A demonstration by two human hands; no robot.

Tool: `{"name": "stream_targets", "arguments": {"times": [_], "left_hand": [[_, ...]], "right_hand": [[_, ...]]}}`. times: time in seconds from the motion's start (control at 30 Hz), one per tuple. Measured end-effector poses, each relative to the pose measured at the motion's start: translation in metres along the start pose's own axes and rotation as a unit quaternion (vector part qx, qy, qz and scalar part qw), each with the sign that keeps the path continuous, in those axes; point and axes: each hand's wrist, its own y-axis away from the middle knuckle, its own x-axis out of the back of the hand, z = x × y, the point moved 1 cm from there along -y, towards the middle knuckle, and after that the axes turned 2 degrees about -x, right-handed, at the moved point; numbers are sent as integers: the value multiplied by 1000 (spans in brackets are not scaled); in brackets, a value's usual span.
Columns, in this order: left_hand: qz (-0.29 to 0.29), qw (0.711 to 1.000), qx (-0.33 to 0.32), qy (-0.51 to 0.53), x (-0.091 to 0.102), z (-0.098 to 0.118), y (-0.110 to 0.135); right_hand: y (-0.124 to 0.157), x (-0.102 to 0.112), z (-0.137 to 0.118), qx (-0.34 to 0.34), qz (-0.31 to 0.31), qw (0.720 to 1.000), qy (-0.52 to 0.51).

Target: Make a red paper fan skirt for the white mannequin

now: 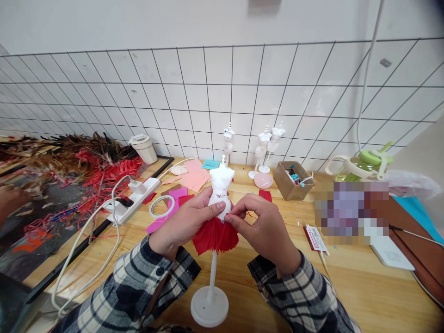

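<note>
A small white dress form (pixel 222 180) stands upright on its round-based stand (pixel 210 305) in front of me. Gathered red fabric (pixel 215 236) hangs around its hips like a short skirt. My left hand (pixel 194 210) is wrapped around the form from the left, its thumb lying across the front of the hip. From the right, my right hand (pixel 262 222) pinches with thumb and index finger at the top edge of the red fabric, against the form. A small bit of the fabric seems to be between those fingertips.
Behind stand several more white dress forms (pixel 262 145), a pink dish (pixel 263 181) and a cardboard box (pixel 294 180). Left are a tape roll (pixel 162 206), pink fabric pieces (pixel 194 175), a power strip (pixel 135 203) with cables and feathers (pixel 86 152). A green-lidded bottle (pixel 373 162) is at right. Another person's hand (pixel 14 201) shows far left.
</note>
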Motion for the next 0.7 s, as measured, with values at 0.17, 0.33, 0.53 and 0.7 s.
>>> {"name": "stream_targets", "arguments": {"times": [0.17,0.33,0.53,0.7], "left_hand": [[18,1000,-5,-11,-2,2,0],[29,998,-10,-46,-3,4,0],[17,996,-24,-85,-6,8,2],[57,996,-27,-61,-14,3,-3]], "right_hand": [[-1,0,1,-19,9,1000,-9],[-1,0,5,-60,-7,996,-59],[-2,2,6,-105,-15,988,-109],[-7,2,14,-107,-10,986,-128]]}}
